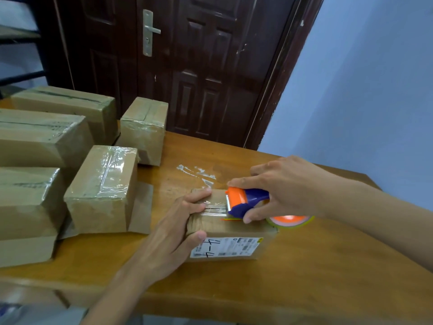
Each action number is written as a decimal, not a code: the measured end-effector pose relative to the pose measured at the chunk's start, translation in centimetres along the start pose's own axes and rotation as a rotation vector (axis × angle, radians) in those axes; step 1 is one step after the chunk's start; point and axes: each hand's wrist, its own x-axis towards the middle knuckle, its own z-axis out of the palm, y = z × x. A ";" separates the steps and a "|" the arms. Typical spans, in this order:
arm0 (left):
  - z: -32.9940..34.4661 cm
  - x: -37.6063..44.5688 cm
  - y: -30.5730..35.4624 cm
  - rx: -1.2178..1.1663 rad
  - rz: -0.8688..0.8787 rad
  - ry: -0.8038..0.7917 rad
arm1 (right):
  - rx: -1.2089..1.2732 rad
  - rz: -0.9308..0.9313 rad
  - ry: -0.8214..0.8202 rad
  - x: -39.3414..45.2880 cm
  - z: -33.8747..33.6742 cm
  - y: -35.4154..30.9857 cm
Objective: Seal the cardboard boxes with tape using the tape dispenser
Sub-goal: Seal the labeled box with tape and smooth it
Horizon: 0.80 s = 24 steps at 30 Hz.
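Gripping the orange-and-blue tape dispenser (246,202), the right hand (285,186) rests it on a labelled cardboard box (229,233); the left hand (180,231) clasps that box's left end, clear tape stretched across.

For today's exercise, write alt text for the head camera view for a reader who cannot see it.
A right hand runs an orange-and-blue tape dispenser across a labelled cardboard box that the left hand grips on a wooden table. Taped boxes stand to the left, before a dark door.
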 end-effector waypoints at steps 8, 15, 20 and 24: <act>0.2 0.2 0.0 -0.037 0.005 0.020 | -0.009 0.100 0.007 -5.6 3.9 3.7; 0.5 0.2 0.3 -0.002 -0.010 0.029 | 0.070 0.138 0.202 -6.4 4.6 5.3; 0.4 0.4 0.3 0.026 0.009 0.001 | 0.154 0.124 0.198 -6.0 6.5 4.9; 0.3 0.4 0.2 0.012 -0.002 -0.002 | 0.214 0.137 0.279 -6.2 8.6 4.5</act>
